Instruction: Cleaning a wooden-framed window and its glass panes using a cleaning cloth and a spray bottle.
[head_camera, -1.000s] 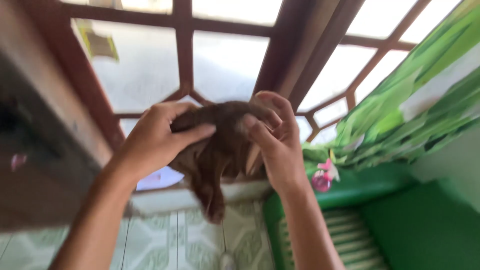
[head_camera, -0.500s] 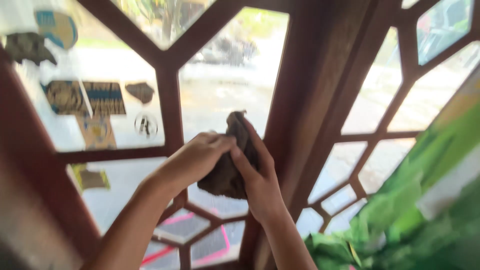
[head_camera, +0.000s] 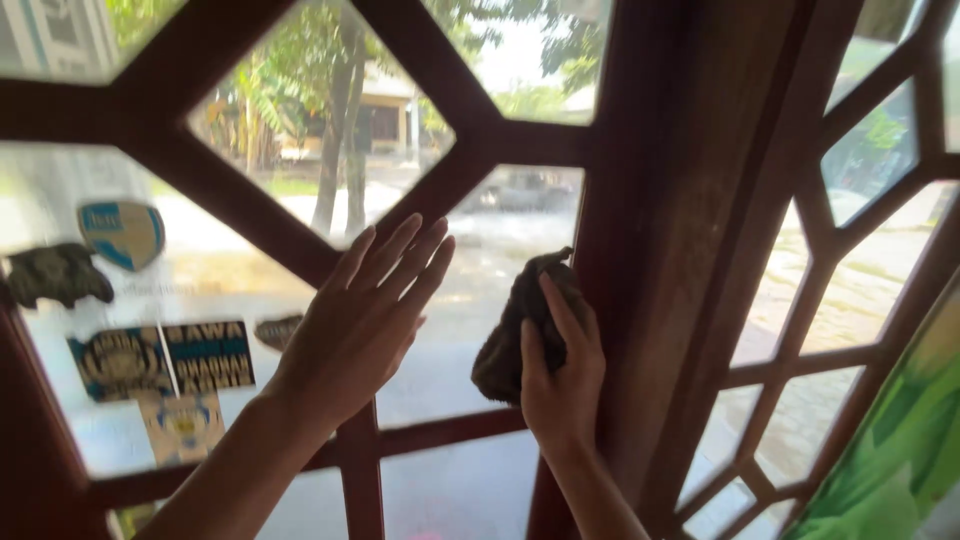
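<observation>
Rag (head_camera: 515, 330), brown and bunched up, was pressed by the right hand (head_camera: 562, 375) against the glass (head_camera: 470, 300), just beside the thick wooden post (head_camera: 670, 250), with fingers flat on the rag. The left hand (head_camera: 365, 320) was spread wide with nothing in it, over the wooden bars (head_camera: 300, 240) of the window. Stickers (head_camera: 165, 355) sat on the glass to the left, and a green curtain (head_camera: 900, 450) hung at the far right.

Both hands (head_camera: 365, 315) & forearms bare, no sleeves, rings, watch or gloves
</observation>
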